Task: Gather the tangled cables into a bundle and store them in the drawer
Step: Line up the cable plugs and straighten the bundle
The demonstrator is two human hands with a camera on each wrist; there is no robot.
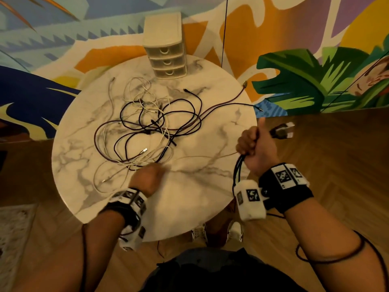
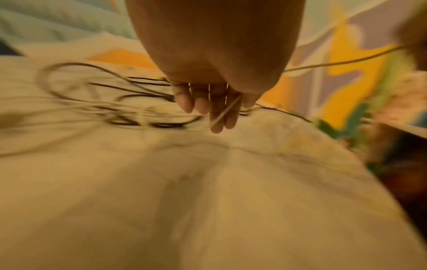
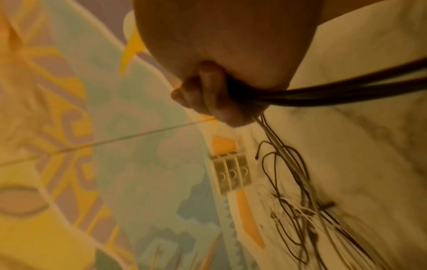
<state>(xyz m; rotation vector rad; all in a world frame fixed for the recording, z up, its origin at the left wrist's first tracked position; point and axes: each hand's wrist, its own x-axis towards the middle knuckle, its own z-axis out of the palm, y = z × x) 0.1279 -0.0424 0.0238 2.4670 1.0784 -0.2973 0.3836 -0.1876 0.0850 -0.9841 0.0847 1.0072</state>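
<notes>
Several tangled cables [image 1: 147,127], dark and pale, sprawl over the middle of a round marble table [image 1: 200,197]. A small beige three-drawer unit [image 1: 166,53] stands at the table's far edge with all drawers closed. My right hand [image 1: 252,144] is fisted at the table's right rim and grips a bundle of dark cables [image 1: 239,165], with a plug end [image 1: 282,131] sticking out past the thumb. My left hand [image 1: 147,175] is at the near side of the tangle. A thin pale cable [image 2: 225,113] runs between its fingers [image 2: 184,102] and stretches right toward the other hand.
Two cable ends [image 1: 244,84] reach past the table's far right rim. A painted mural wall rises behind the table, and wood floor lies around it. My shoes [image 1: 235,230] show under the near edge, and a rug corner [image 1: 12,228] lies at the left. Both wrist views are blurred.
</notes>
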